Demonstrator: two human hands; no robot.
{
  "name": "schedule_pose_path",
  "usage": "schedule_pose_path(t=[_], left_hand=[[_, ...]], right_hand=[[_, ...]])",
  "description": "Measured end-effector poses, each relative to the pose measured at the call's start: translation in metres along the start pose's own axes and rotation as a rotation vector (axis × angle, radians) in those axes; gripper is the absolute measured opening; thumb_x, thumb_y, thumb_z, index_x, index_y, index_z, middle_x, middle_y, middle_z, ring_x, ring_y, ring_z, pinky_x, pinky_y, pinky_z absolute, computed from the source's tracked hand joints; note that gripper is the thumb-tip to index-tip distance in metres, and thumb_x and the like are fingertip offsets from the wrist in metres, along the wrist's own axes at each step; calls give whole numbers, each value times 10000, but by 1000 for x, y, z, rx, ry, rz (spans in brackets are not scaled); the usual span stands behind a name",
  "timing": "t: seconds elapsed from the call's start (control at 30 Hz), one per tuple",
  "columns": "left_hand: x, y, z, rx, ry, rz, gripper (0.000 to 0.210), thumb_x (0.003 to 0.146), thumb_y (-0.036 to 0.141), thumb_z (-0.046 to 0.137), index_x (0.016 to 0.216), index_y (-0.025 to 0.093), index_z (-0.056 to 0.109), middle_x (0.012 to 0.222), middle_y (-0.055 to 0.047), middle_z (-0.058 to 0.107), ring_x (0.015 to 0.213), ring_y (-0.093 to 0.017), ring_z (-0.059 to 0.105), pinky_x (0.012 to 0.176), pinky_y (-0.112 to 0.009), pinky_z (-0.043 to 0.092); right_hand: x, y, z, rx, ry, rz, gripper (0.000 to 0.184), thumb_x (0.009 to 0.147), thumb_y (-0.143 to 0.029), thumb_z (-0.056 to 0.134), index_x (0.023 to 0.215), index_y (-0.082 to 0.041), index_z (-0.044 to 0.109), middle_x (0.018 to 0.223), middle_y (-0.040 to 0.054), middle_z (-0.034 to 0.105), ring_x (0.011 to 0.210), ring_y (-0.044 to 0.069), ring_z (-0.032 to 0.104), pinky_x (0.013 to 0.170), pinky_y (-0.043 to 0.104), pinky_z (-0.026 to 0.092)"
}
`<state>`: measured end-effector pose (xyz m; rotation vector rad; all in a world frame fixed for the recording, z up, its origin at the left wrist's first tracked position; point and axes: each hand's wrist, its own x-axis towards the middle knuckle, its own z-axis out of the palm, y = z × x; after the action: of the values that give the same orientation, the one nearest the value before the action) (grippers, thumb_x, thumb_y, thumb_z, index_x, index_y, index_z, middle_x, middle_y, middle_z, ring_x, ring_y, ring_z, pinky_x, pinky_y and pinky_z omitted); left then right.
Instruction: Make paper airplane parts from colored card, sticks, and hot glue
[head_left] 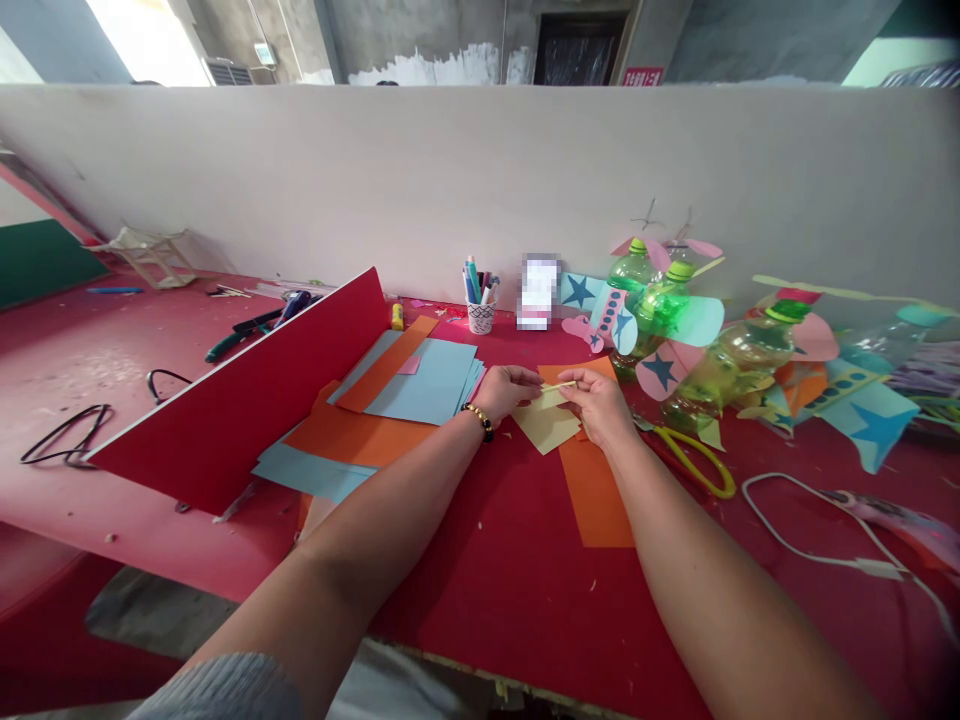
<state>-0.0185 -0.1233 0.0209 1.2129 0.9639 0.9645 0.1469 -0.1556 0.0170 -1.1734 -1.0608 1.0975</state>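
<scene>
A thin pale-yellow paper strip (559, 386) is stretched between my two hands over the middle of the red table. My left hand (510, 390), with a beaded bracelet at the wrist, is closed in a pinch at its left end. At the right end, my right hand (600, 405) is closed on it with thumb and fingers. Just beneath lies a piece of pale-yellow paper (546, 432). Orange paper (596, 500) lies partly under it and under my right hand. Whether the strip is folded or rolled is too small to tell.
Left are blue sheets (420, 385), orange paper (360, 437) and a red upright divider (255, 400). A pen cup (481, 316) and a blurred-out phone-like panel (538, 292) stand behind. To the right are yellow-handled scissors (697, 462), plastic-bottle airplanes (742, 360) and a white cable (795, 550).
</scene>
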Motion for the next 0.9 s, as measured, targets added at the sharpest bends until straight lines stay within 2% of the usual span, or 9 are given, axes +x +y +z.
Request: schedule_pose_path(t=[0.13,0.23,0.33,0.4,0.47,0.53,0.67,0.9], left_hand=[[-3,3,1,115,-60,30,203,591,151,774,784,123,720,676,-24,653,585,-83,547,536,-192,431],[-6,8,2,111,-69,-29,184,604,143,762,783,127,719,673,-17,644,566,-81,537,521,-198,430],[-8,13,2,8,-21,-108,182,592,122,765,763,120,704,683,-23,641,574,-92,557,543,-219,460],[-9,15,2,-85,10,-145,189,587,108,764,760,114,689,672,-25,634,578,-104,576,566,-239,485],[-9,15,3,-150,21,-157,201,582,102,762,765,106,677,644,-23,622,559,-112,579,562,-255,496],[-9,14,5,-179,20,-147,218,573,108,769,766,98,669,627,-23,616,542,-118,580,545,-262,495],[-9,10,9,-176,23,-113,258,549,139,800,766,93,667,642,-26,626,541,-105,576,548,-245,489],[-10,10,11,-149,-2,-111,261,572,159,798,790,89,672,627,-11,608,523,-79,545,543,-227,475]], right_hand=[[0,3,-3,-175,-32,-67,326,620,-387,726,880,-233,604,622,-27,644,518,152,575,512,282,471],[-1,3,-3,-353,-40,-138,346,684,-415,668,974,-244,586,695,-11,665,546,162,580,523,285,460],[-5,-1,1,-527,-16,-305,480,691,-384,675,1128,-241,538,995,66,667,822,223,626,666,327,494],[-9,-4,6,-660,3,-477,627,662,-356,713,1229,-226,479,1176,116,587,1053,270,561,824,374,475],[-14,-6,13,-796,15,-621,718,657,-347,724,1295,-208,423,1245,147,527,1161,301,484,940,419,416],[-17,-7,18,-900,35,-701,747,671,-346,710,1327,-191,386,1256,163,507,1180,324,453,986,459,372],[-19,-7,23,-988,82,-751,748,664,-264,682,1334,-167,366,1236,157,514,1142,336,458,975,477,378],[-19,-5,24,-966,106,-720,746,643,-159,626,1340,-172,359,1211,145,520,1115,318,470,955,467,406]])
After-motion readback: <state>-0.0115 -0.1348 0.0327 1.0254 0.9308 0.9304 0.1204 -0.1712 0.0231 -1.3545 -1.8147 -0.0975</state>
